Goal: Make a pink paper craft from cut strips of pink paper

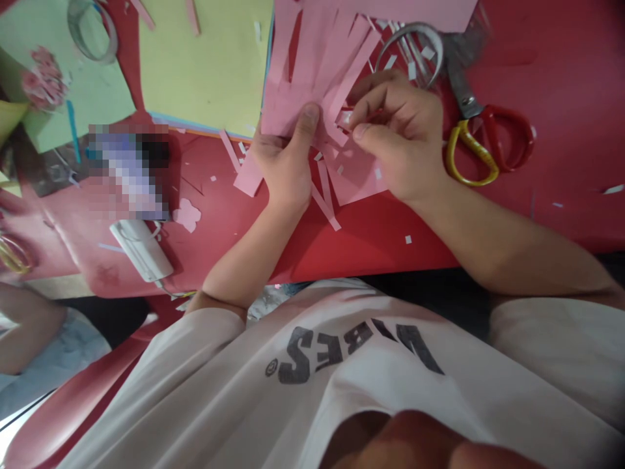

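Note:
My left hand [290,153] grips the lower end of a pink paper sheet [312,71], its thumb pressed on top. Slits divide the sheet into strips that fan out away from me. Just to the right, my right hand [403,130] is closed in a pinch beside the edge of the sheet. A small pale piece shows by its fingertips, too small to name. Under and around my hands lie loose pink strips [328,195] and another flat pink piece [356,172]. Scissors [469,107] with one yellow and one red handle lie right of my right hand.
Left of my hands lies a stack of coloured sheets, yellow paper [205,65] on top. A tape roll [92,32] and a pink paper flower [43,78] rest on green paper. A tape ring [434,49], white power bank [141,251] and scraps lie on the red table [561,130]. Another person's arm [24,319] shows at left.

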